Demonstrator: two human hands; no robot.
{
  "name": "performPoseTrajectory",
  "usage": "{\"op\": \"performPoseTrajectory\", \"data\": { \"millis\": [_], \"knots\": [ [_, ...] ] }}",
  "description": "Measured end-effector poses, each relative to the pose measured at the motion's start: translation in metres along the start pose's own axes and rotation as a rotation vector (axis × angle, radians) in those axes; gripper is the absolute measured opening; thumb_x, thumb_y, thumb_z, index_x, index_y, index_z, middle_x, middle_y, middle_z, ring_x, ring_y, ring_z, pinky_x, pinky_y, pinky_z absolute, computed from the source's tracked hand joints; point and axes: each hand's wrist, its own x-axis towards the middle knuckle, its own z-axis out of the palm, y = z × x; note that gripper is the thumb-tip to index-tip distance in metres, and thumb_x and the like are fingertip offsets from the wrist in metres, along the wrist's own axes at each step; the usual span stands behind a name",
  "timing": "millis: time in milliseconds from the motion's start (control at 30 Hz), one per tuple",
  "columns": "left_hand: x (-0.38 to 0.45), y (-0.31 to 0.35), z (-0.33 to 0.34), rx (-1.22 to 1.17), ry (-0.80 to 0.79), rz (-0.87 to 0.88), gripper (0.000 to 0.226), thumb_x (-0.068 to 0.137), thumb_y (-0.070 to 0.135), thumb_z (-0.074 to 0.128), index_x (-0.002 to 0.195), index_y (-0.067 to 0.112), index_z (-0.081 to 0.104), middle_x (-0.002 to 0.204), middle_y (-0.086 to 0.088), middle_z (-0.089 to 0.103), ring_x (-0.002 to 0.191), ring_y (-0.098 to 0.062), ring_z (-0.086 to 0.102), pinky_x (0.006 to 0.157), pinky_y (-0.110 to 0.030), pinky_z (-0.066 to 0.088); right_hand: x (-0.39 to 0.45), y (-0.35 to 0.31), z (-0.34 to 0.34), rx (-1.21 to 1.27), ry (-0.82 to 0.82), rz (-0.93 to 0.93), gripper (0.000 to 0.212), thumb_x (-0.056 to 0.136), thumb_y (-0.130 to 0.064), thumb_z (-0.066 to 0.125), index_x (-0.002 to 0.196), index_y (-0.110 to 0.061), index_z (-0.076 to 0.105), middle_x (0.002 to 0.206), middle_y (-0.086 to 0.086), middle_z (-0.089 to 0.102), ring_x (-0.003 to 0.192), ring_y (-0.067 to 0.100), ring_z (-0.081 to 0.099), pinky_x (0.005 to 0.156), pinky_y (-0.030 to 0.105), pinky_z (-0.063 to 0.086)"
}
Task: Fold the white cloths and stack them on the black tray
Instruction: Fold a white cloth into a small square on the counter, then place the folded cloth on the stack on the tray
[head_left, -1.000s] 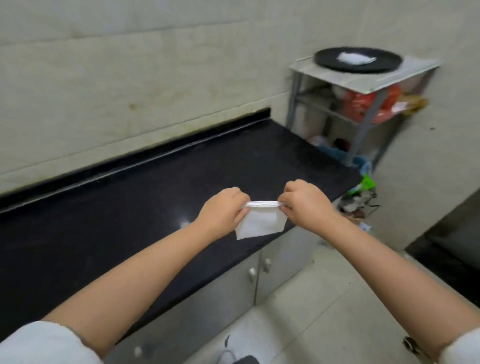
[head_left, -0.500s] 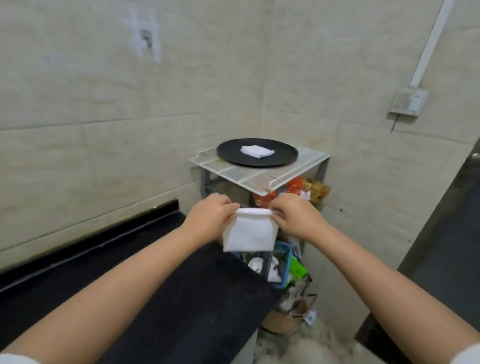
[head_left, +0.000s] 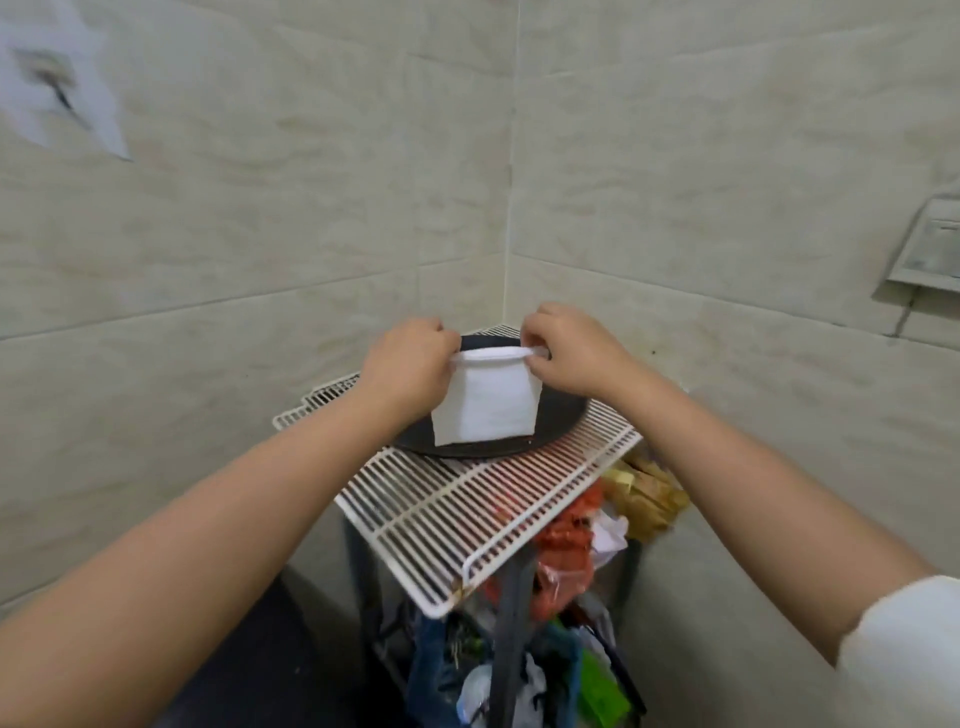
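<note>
At the centre of the frame, the left hand and right hand each pinch an upper corner of a folded white cloth, fingers curled round its top fold. The cloth hangs in front of the black tray, which sits on a white wire rack in the tiled corner. Bags and clutter fill the lower right beneath the rack.
</note>
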Motion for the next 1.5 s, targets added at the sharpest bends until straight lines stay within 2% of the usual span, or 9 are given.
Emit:
{"op": "performPoseTrajectory", "data": {
  "millis": [233,333,400,567,800,1000,1200,1300,1500],
  "knots": [
    [0.102,-0.005,0.046,0.195,0.044,-0.259,0.019,0.092,0.006,0.046,0.108,0.001,0.054,0.111,-0.017,0.052,0.105,-0.034,0.05,0.072,-0.039,0.04,0.123,0.078,0.052,0.128,0.081,-0.158,0.015,0.081,-0.003,0.049,0.092,-0.003,0.06,0.1,0.017,0.056,0.094,0.034,0.053,0.076,0.039,0.044],
    [0.128,-0.003,0.068,0.295,-0.032,-0.339,0.018,0.092,0.005,0.046,0.108,0.0,0.051,0.114,-0.017,0.049,0.106,-0.033,0.048,0.068,-0.038,0.034,0.161,0.104,0.085,0.163,0.089,-0.26,0.014,0.082,-0.001,0.048,0.092,0.0,0.059,0.101,0.018,0.055,0.094,0.034,0.052,0.075,0.042,0.043],
    [0.128,0.0,0.088,0.316,-0.127,-0.381,0.019,0.093,0.006,0.046,0.111,0.002,0.049,0.116,-0.015,0.047,0.108,-0.033,0.047,0.071,-0.038,0.038,0.169,0.115,0.113,0.163,0.018,-0.333,0.014,0.082,-0.001,0.049,0.092,0.0,0.058,0.102,0.019,0.056,0.095,0.035,0.052,0.076,0.042,0.041],
    [0.103,0.017,0.143,0.346,-0.389,-0.323,0.021,0.094,0.012,0.046,0.113,0.006,0.049,0.118,-0.01,0.047,0.109,-0.029,0.046,0.066,-0.035,0.038,0.151,0.136,0.159,-0.012,-0.197,-0.557,0.01,0.084,-0.004,0.045,0.089,-0.008,0.052,0.103,0.013,0.053,0.096,0.031,0.052,0.073,0.034,0.034],
    [0.09,0.028,0.152,0.202,-0.396,-0.322,0.024,0.095,0.015,0.043,0.108,0.0,0.057,0.112,-0.015,0.052,0.102,-0.031,0.052,0.078,-0.038,0.044,0.131,0.143,0.16,-0.047,-0.25,-0.68,0.017,0.085,-0.003,0.042,0.097,-0.007,0.054,0.106,0.01,0.054,0.096,0.029,0.052,0.079,0.035,0.037],
    [0.085,0.035,0.147,0.148,-0.336,-0.368,0.028,0.096,0.022,0.044,0.11,0.002,0.058,0.112,-0.013,0.054,0.103,-0.029,0.052,0.083,-0.037,0.045,0.127,0.151,0.158,0.021,-0.266,-0.68,0.014,0.087,-0.005,0.043,0.095,-0.005,0.054,0.103,0.01,0.053,0.092,0.028,0.052,0.071,0.032,0.035],
    [0.078,0.046,0.154,0.19,-0.423,-0.417,0.032,0.099,0.028,0.035,0.116,0.008,0.054,0.117,-0.01,0.052,0.105,-0.025,0.05,0.083,-0.034,0.044,0.121,0.15,0.161,0.041,-0.452,-0.638,0.007,0.089,-0.01,0.043,0.087,-0.01,0.05,0.092,0.004,0.05,0.085,0.022,0.053,0.071,0.033,0.042],
    [0.078,0.05,0.146,0.24,-0.44,-0.441,0.037,0.1,0.032,0.031,0.124,0.011,0.047,0.125,-0.009,0.049,0.112,-0.027,0.048,0.086,-0.036,0.042,0.124,0.143,0.151,-0.044,-0.484,-0.612,0.015,0.089,-0.012,0.045,0.098,-0.008,0.055,0.102,0.007,0.055,0.084,0.022,0.054,0.07,0.033,0.044],
    [0.027,0.035,0.1,0.275,-0.431,-0.782,0.036,0.098,0.028,0.034,0.126,0.01,0.048,0.131,-0.012,0.046,0.124,-0.03,0.042,0.097,-0.042,0.039,0.11,0.078,0.112,-0.009,-0.404,-0.611,0.031,0.09,-0.022,0.047,0.117,-0.01,0.056,0.122,0.011,0.052,0.109,0.03,0.052,0.082,0.036,0.042]
  ]
}}
